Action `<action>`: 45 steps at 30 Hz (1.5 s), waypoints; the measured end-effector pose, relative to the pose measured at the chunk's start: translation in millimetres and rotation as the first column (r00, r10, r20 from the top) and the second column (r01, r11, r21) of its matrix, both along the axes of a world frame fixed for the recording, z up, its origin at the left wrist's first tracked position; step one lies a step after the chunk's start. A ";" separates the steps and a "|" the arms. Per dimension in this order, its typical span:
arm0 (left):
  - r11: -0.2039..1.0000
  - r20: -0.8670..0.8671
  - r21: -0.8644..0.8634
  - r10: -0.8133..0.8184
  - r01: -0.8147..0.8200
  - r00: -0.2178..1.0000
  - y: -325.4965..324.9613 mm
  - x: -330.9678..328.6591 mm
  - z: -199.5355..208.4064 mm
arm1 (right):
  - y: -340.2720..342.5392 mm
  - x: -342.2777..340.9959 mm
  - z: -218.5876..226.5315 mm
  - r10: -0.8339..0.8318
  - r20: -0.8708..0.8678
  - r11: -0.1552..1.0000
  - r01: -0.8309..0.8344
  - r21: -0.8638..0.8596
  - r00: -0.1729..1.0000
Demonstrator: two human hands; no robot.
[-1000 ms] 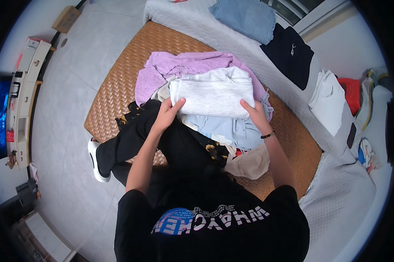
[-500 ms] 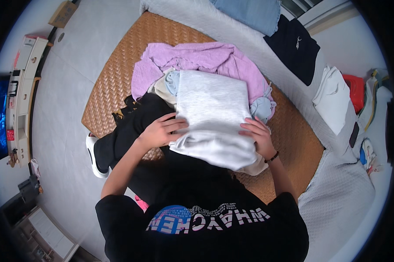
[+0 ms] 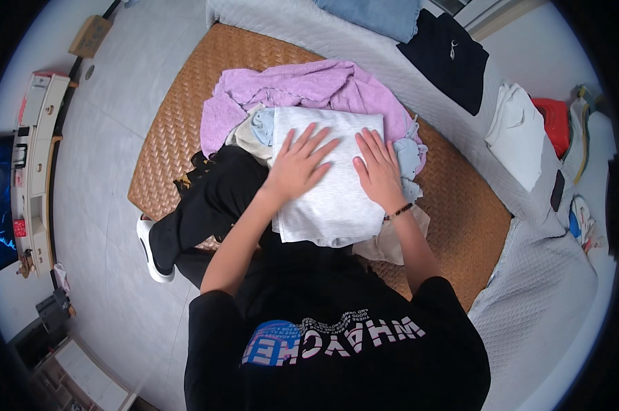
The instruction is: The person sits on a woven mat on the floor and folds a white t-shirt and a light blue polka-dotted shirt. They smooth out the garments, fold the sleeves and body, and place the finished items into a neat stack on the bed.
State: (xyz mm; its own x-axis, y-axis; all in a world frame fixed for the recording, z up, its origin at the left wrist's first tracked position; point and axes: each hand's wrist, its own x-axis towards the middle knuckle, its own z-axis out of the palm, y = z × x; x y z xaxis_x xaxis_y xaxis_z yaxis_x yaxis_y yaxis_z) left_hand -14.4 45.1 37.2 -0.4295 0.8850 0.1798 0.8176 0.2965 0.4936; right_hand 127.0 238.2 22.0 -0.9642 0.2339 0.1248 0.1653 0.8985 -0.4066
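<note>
A folded light-grey garment (image 3: 330,212) lies in front of me as a neat rectangle on top of a clothes pile; its exact kind I cannot make out. Both palms rest flat on its upper half. My left hand (image 3: 299,164) has its fingers spread near the left edge. At the right edge lies my right hand (image 3: 379,168), fingers stretched out, with a dark bead bracelet on the wrist. Behind the garment is a crumpled lilac cloth (image 3: 282,85). Pale blue clothing (image 3: 408,161) and a beige cloth (image 3: 385,245) peek out at the right side.
The pile sits on a woven brown mat (image 3: 172,144). Along the back and right runs a sofa with a grey quilted cover (image 3: 453,130), bearing folded jeans (image 3: 374,17), a black garment (image 3: 450,58) and a white garment (image 3: 518,133). A red object (image 3: 553,127) stands beyond.
The near part of the grey garment has been folded over and now lies flat. Both hands have moved from its near side edges forward onto its top, fingers spreading out.
</note>
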 end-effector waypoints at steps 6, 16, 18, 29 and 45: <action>0.978 -0.059 -0.197 0.054 -0.064 0.997 -29.7 -8.7 -24.7 | 13.4 23.0 -8.5 -0.062 0.014 0.989 0.059 0.134 0.998; 0.979 0.269 -0.147 -0.101 0.145 0.958 -105.6 64.6 44.7 | -36.1 131.0 -3.6 0.192 -0.041 0.981 -0.193 -0.021 0.981; 0.987 0.322 -0.117 -0.066 0.109 0.944 -112.8 65.3 39.6 | -38.6 136.8 -9.9 0.163 -0.069 0.986 -0.159 0.050 0.984; 0.988 0.124 -0.142 0.084 -0.066 0.989 -106.8 81.7 35.6 | -54.8 128.3 -17.4 -0.061 -0.247 0.994 0.038 -0.098 0.967; 0.995 0.201 -0.056 0.091 -0.081 0.975 -151.8 77.5 19.6 | -41.8 151.5 -24.1 0.038 -0.238 0.916 -0.129 -0.381 0.971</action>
State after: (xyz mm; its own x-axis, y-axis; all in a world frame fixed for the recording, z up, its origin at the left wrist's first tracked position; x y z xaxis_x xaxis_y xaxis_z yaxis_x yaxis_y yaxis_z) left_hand 63.1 -106.6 56.9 -0.5277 0.8485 0.0400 0.6724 0.3885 0.6301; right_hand 278.5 196.4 -2.1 -0.9406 0.2274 0.2519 -0.0384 0.6663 -0.7447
